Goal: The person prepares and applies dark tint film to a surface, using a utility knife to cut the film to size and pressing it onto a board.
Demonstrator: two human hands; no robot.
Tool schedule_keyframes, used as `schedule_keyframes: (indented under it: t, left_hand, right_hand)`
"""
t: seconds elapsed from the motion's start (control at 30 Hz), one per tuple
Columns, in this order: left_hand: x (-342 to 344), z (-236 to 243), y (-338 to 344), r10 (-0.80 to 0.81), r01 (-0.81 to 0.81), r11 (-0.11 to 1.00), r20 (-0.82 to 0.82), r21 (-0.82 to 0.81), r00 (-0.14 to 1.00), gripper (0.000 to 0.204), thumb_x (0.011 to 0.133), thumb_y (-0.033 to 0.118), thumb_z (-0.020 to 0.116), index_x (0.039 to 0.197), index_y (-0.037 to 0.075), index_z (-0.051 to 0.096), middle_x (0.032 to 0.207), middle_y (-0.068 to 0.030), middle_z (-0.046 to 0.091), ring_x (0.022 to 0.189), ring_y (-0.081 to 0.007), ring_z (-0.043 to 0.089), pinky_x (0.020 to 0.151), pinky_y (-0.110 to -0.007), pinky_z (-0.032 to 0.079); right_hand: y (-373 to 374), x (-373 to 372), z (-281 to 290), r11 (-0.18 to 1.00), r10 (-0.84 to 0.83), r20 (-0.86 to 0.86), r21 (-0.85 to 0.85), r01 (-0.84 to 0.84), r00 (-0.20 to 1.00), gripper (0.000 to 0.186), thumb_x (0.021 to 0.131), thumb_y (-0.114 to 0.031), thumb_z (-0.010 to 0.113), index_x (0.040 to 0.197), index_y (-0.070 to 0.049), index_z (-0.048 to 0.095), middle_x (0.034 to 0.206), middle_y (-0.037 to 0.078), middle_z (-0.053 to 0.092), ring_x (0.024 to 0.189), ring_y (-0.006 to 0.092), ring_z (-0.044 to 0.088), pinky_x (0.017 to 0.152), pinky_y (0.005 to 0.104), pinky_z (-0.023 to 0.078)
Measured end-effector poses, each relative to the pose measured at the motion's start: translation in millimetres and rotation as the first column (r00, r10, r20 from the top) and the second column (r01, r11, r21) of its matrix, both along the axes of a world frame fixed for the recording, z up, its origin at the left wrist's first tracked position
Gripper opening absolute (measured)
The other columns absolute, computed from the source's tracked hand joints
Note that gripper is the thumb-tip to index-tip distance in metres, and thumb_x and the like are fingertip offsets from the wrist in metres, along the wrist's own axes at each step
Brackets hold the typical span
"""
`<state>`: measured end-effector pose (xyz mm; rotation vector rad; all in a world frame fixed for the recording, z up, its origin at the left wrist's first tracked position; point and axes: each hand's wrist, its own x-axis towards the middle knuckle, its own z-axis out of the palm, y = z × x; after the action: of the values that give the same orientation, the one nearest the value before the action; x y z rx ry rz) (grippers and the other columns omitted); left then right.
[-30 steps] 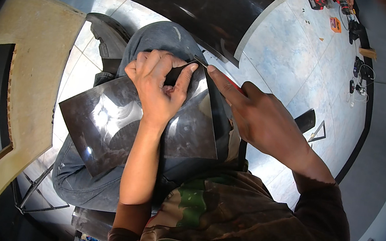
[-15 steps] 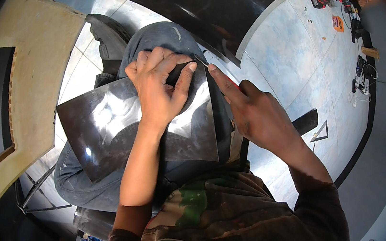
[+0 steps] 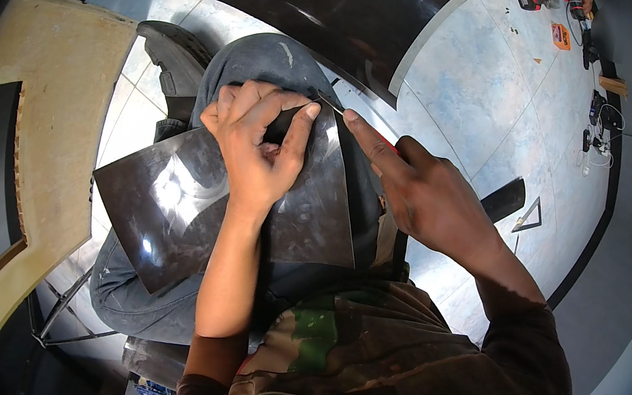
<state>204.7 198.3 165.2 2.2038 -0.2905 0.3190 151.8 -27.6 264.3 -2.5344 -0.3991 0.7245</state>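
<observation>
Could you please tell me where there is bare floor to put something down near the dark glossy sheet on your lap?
Free: the pale tiled floor right of the right hand, between the big black curved panel and the small triangular square. Crowded: the lap, where the left hand presses the dark glossy sheet, and the far corner with tools and cables.

Left grip (image 3: 259,147): fingers curled, thumb stretched up, pressing palm-down; bare forearm rises straight from below.
Right grip (image 3: 419,190): just right of the left grip, forefinger stretched toward its thumb tip; sleeved forearm.
</observation>
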Motion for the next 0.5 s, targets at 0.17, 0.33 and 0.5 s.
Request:
schedule_keyframes:
  t: [0.17,0.33,0.5]
  left_hand:
    - [0.1,-0.5,0.9,0.0,0.0,1.0,0.028,0.002,1.0,0.01,0.084,0.021,0.089,0.091,0.015,0.084,0.089,0.0019,0.07,0.093,-0.0194,0.057,0.097,-0.038,0.03]
    - [6.8,-4.3,7.1,0.043,-0.04,0.992,0.024,-0.116,0.999,0.009,0.084,0.015,0.089,0.09,0.013,0.083,0.089,-0.0008,0.069,0.09,-0.0206,0.061,0.096,-0.037,0.035]
    - [3.2,-4.8,7.8,0.065,-0.066,0.989,-0.012,-0.136,0.998,0.01,0.084,0.016,0.09,0.091,0.013,0.083,0.089,0.0006,0.068,0.091,-0.0195,0.059,0.096,-0.036,0.035]
  right_hand:
    - [0.6,-1.6,3.0,1.0,-0.025,-0.018,-0.005,0.025,1.0,0.082,0.104,-0.008,0.062,0.176,-0.025,0.025,0.093,0.023,0.064,0.067,0.0381,0.069,0.062,0.0482,0.058]
    - [-34.7,-22.8,-28.8,0.991,-0.103,0.025,-0.083,0.104,0.994,0.08,0.107,-0.011,0.061,0.176,-0.024,0.023,0.097,0.025,0.069,0.07,0.0387,0.072,0.06,0.0492,0.059]
    - [-39.6,-34.3,-14.3,0.939,-0.328,0.222,0.181,0.292,0.918,0.065,0.109,-0.006,0.058,0.171,-0.007,0.037,0.1,0.022,0.073,0.071,0.0384,0.069,0.077,0.0489,0.06]
